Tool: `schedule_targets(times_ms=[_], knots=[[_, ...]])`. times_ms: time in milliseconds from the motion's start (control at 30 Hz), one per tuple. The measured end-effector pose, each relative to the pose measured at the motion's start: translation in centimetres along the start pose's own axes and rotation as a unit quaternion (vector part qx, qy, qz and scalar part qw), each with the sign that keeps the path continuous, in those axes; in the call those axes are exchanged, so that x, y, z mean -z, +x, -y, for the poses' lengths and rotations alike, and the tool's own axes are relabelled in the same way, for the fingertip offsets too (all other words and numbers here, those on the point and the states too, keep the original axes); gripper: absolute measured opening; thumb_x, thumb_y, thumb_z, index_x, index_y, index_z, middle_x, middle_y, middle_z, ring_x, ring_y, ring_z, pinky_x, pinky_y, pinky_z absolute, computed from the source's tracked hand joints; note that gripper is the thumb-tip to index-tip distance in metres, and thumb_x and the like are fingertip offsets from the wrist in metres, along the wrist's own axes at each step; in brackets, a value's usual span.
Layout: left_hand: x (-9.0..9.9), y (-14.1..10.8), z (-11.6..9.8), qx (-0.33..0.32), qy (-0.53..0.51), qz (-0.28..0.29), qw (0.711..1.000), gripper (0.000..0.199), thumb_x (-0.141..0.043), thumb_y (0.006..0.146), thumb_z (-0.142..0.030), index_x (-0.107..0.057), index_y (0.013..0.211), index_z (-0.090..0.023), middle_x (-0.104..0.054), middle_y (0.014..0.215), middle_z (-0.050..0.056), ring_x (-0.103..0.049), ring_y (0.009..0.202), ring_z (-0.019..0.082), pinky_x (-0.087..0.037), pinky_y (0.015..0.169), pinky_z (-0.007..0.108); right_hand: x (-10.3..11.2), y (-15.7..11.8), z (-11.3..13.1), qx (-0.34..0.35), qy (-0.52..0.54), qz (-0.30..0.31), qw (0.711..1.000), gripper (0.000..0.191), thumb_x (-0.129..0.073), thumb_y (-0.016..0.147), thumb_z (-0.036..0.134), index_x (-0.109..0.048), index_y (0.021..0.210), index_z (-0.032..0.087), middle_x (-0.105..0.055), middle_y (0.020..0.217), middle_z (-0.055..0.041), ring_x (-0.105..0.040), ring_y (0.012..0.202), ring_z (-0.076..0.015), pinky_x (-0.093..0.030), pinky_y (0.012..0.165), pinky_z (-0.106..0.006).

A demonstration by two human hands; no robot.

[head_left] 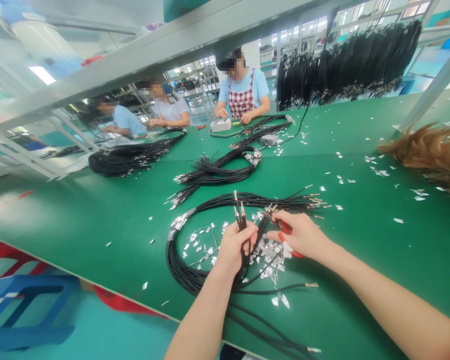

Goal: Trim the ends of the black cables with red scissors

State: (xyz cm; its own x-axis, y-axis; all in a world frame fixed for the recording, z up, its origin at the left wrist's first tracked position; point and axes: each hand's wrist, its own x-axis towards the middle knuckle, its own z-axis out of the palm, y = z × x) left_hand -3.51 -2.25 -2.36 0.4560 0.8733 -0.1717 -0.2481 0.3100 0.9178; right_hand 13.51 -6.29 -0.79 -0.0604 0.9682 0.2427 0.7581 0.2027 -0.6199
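My left hand [237,246] is closed around a few black cables [241,220], their stripped, coppery ends pointing up. In my right hand [303,232] I grip small cutters with red handles [286,229]; their dark jaws lie close to more cable ends, just right of my left hand. A looped bundle of black cables [178,265] curves around to the left, wrapped in silvery material [180,222] at one spot. Foil scraps [268,257] are heaped beneath my hands. One loose cable end [311,285] reaches out to the right.
Further cable bundles [225,170] lie across the green table [127,215], another at its far left [123,157]. A co-worker in a checked apron [243,95] sits opposite, two more people left. Black cables hang [345,65] behind. A brown feathery duster [431,155] lies right; blue stool [30,310] below.
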Motion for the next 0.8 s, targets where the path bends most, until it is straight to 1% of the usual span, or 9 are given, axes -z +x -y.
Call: schedule_targets(times_ms=[100, 167, 333, 433, 667, 800], knots=[[-0.1, 0.0, -0.1, -0.020, 0.021, -0.020, 0.999, 0.020, -0.063, 0.068, -0.030, -0.051, 0.066, -0.014, -0.049, 0.045, -0.006, -0.030, 0.031, 0.002, -0.020, 0.032, 0.016, 0.2, -0.6, -0.2, 0.009, -0.094, 0.030, 0.995, 0.028, -0.059, 0.070, 0.049, -0.058, 0.078, 0.022, -0.052, 0.053, 0.0035, -0.044, 0.047, -0.0114, -0.025, 0.046, -0.021], [-0.1, 0.0, 0.0, -0.026, 0.033, -0.028, 0.999, 0.021, -0.064, 0.068, -0.030, -0.050, 0.064, -0.014, -0.049, 0.045, -0.006, -0.030, 0.031, 0.002, -0.021, 0.032, 0.016, 0.1, -0.8, -0.1, 0.013, -0.118, 0.039, 0.992, 0.031, -0.057, 0.071, 0.052, -0.058, 0.078, 0.022, -0.054, 0.054, 0.0022, -0.046, 0.047, -0.0122, -0.024, 0.045, -0.021], [-0.2, -0.1, 0.3, -0.024, 0.053, -0.028, 0.998, 0.022, -0.064, 0.067, -0.032, -0.051, 0.063, -0.014, -0.049, 0.045, -0.005, -0.030, 0.032, 0.002, -0.021, 0.032, 0.016, -0.1, -0.6, 0.5, 0.031, -0.133, 0.047, 0.990, 0.031, -0.057, 0.072, 0.052, -0.058, 0.074, 0.021, -0.057, 0.057, 0.0006, -0.050, 0.050, -0.0130, -0.024, 0.047, -0.021], [-0.2, -0.1, 0.4, -0.021, 0.059, -0.034, 0.997, 0.023, -0.066, 0.065, -0.033, -0.052, 0.065, -0.014, -0.050, 0.046, -0.005, -0.031, 0.032, 0.002, -0.022, 0.032, 0.016, -0.1, -0.5, 0.8, 0.029, -0.140, 0.046, 0.989, 0.031, -0.056, 0.072, 0.051, -0.057, 0.071, 0.021, -0.059, 0.058, -0.0002, -0.051, 0.051, -0.0137, -0.025, 0.047, -0.021], [-0.4, -0.3, 0.5, -0.033, 0.070, -0.061, 0.995, 0.023, -0.068, 0.062, -0.030, -0.053, 0.069, -0.014, -0.053, 0.046, -0.005, -0.033, 0.031, 0.002, -0.023, 0.031, 0.015, 0.1, -0.6, 1.3, 0.025, -0.157, 0.054, 0.986, 0.028, -0.056, 0.073, 0.049, -0.059, 0.072, 0.021, -0.061, 0.059, -0.0003, -0.053, 0.052, -0.0147, -0.026, 0.047, -0.022], [-0.5, -0.3, 0.5, -0.052, 0.093, -0.078, 0.991, 0.021, -0.067, 0.063, -0.029, -0.054, 0.068, -0.014, -0.053, 0.046, -0.005, -0.033, 0.030, 0.002, -0.023, 0.031, 0.016, 0.1, -0.5, 0.9, 0.016, -0.152, 0.063, 0.986, 0.030, -0.055, 0.073, 0.052, -0.062, 0.077, 0.023, -0.060, 0.056, -0.0003, -0.052, 0.051, -0.0153, -0.026, 0.047, -0.022]])
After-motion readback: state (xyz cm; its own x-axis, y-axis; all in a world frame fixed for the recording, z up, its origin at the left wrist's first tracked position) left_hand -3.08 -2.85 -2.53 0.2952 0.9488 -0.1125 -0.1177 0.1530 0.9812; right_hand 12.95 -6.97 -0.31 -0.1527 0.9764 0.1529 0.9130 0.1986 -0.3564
